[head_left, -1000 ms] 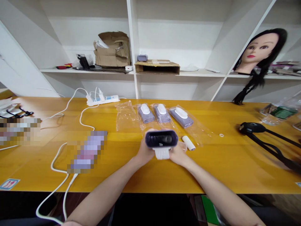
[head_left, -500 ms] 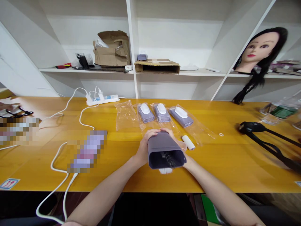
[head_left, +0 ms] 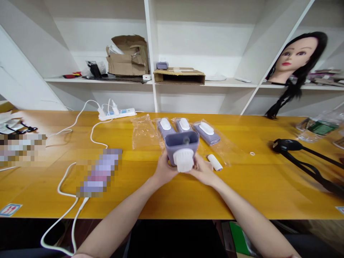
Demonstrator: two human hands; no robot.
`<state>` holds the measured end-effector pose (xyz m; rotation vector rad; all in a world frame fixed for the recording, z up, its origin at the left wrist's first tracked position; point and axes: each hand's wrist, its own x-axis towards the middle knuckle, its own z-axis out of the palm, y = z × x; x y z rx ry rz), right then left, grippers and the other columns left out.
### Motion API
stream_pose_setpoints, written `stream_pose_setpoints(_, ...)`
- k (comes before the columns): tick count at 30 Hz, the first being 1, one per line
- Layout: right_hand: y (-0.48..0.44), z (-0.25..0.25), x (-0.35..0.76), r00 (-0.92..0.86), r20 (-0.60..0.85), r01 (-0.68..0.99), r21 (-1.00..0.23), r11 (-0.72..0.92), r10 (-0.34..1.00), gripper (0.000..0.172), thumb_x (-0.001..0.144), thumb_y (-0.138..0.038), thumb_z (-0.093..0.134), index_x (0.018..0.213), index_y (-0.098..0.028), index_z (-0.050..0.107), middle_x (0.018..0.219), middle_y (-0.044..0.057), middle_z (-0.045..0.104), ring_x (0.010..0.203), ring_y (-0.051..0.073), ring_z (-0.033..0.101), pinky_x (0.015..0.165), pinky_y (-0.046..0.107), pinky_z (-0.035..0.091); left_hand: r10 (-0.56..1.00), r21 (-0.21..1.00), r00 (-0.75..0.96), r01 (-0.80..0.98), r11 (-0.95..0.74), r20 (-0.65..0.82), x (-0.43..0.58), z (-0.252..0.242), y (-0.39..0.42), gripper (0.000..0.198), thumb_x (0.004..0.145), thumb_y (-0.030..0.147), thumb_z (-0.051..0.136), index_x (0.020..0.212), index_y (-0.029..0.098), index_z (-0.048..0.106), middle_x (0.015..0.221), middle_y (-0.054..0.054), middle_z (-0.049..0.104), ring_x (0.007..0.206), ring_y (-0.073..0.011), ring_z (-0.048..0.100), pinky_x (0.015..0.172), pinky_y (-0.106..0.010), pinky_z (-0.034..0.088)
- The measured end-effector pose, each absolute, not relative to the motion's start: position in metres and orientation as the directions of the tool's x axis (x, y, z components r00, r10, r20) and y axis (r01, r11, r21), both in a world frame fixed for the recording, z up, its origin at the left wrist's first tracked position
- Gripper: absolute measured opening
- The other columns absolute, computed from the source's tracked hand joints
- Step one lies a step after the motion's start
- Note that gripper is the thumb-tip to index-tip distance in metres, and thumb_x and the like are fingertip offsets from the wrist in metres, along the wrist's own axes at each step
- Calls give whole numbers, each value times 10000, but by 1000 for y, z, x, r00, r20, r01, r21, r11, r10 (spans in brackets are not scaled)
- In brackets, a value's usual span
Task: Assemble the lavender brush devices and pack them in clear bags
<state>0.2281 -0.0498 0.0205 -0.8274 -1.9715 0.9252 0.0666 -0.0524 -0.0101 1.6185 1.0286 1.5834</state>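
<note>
Between my two hands is a hollow purple-grey plastic case (head_left: 172, 147), its open end tilted up toward me. A white, ridged, brush-like piece (head_left: 184, 161) sits on the side facing me. My left hand (head_left: 164, 171) is closed around the case's left side. On the right side, my right hand (head_left: 202, 170) grips it with bent fingers, partly hidden behind the case and white piece. Just beyond lie similar purple-grey cases (head_left: 206, 132) with white oval parts, in clear plastic bags. A short white cylinder (head_left: 215, 162) rests beside my right hand.
On the left, a phone (head_left: 103, 172) is plugged into a white cable; a power strip (head_left: 118, 114) lies behind it. A black strapped object (head_left: 290, 146), a small white ring (head_left: 252, 153) and a plastic bottle (head_left: 319, 127) are at right. Shelves hold cardboard boxes (head_left: 178, 76) and a mannequin head (head_left: 298, 57).
Both hands have turned the case: its opening, with a dark coil visible inside before, now points up, and the white piece has come round to face me. A hand at far left has left view.
</note>
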Motion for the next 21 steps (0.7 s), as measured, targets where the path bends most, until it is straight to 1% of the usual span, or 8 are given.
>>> stream_pose_setpoints(1,-50,23,228,-490,310,180,-879,443,815,537,749,-465,616,1203,-251,425,884,34,569,762,194,556,657,339,495,891,891,-39,64,-449,452,67,-6,-54,494,535,273,781,967,158,573,891,-68,676,823,-238,632,726,-345,500)
stream_pose_setpoints(3,-52,26,228,-522,202,90,-953,289,829,507,775,-469,590,1203,-254,426,794,6,536,634,150,507,548,288,454,933,932,-55,-53,-359,356,68,1,-55,483,579,288,760,1002,160,564,940,-63,675,864,-227,622,760,-334,488)
stream_pose_setpoints(5,-53,28,227,-549,131,33,-983,179,826,484,779,-456,591,1186,-248,429,733,-20,504,550,117,449,489,259,402,966,948,-53,-190,-257,251,68,4,-54,426,642,330,721,1002,160,570,962,-53,672,877,-211,614,784,-324,475)
stream_pose_setpoints(7,-53,29,226,-563,109,6,-991,136,820,483,758,-440,620,1154,-234,435,703,-35,493,518,99,425,472,247,373,985,939,-21,-298,-169,171,68,2,-52,367,695,365,676,984,160,581,932,-40,673,840,-193,613,766,-311,471)
stream_pose_setpoints(10,-53,29,224,-565,91,-3,-994,108,820,468,745,-422,634,1122,-222,442,701,-37,504,504,90,424,461,242,357,993,914,30,-396,-93,114,66,-6,-49,358,727,391,642,1007,174,585,881,-20,672,746,-166,606,694,-286,465)
stream_pose_setpoints(14,-52,28,225,-544,106,-15,-993,116,832,455,745,-378,634,1128,-219,447,689,-43,500,490,87,423,455,239,354,993,901,71,-430,-59,99,64,-8,-49,459,684,361,681,1096,197,561,920,-18,666,737,-155,595,633,-258,452)
stream_pose_setpoints(17,-51,25,226,-530,112,28,-988,149,841,474,750,-353,628,1164,-219,440,673,-52,487,478,86,409,451,239,368,992,910,96,-414,-35,82,64,-5,-51,523,639,296,718,1120,192,544,966,-34,661,806,-171,600,667,-265,462)
stream_pose_setpoints(21,-49,22,229,-493,134,141,-963,231,860,508,762,-350,614,1216,-213,431,741,-20,544,540,117,473,495,270,433,990,906,122,-422,-13,71,66,-2,-49,583,597,238,748,1133,172,528,1012,-59,658,881,-193,603,787,-315,466)
